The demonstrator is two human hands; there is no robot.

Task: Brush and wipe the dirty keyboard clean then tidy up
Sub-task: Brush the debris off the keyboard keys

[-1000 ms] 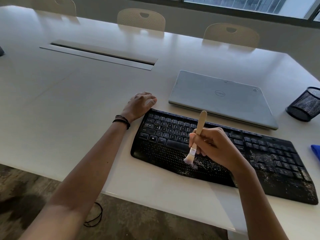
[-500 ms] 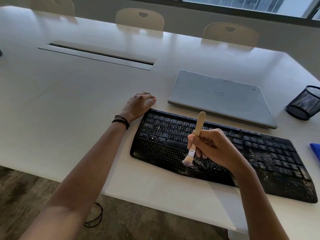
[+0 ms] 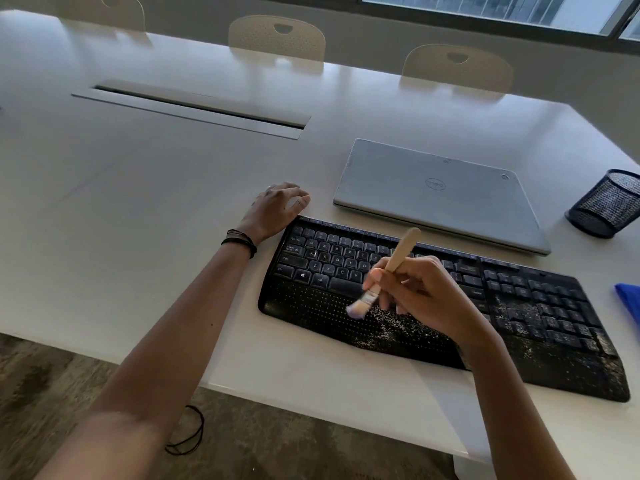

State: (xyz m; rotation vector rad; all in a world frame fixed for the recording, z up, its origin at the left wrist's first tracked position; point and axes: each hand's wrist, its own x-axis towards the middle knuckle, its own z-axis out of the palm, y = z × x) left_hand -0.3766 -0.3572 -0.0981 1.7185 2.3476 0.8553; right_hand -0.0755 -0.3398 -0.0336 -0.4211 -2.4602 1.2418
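1. On my feed the right hand [image 3: 426, 296] is curled round the wooden handle of the brush [image 3: 399, 256], grasping it with the handle tilted up and away from the camera.
2. The bristles point down at the palm rest of the keyboard [image 3: 536, 306]; they are blurred, so I cannot tell whether they touch it.
3. White specks [image 3: 391, 325] lie on the palm rest just right of the bristles, and more cover the keyboard's right end.
4. The left hand [image 3: 277, 209] lies relaxed on the table [image 3: 156, 209] against the keyboard's far left corner, fingers loosely bent, grasping nothing.
5. The black keyboard sits near the table's front edge.
6. Behind it lies a closed silver laptop [image 3: 436, 192]. A black mesh cup [image 3: 609, 206] stands to the right, and a blue cloth [image 3: 630, 299] shows at the frame's right edge.
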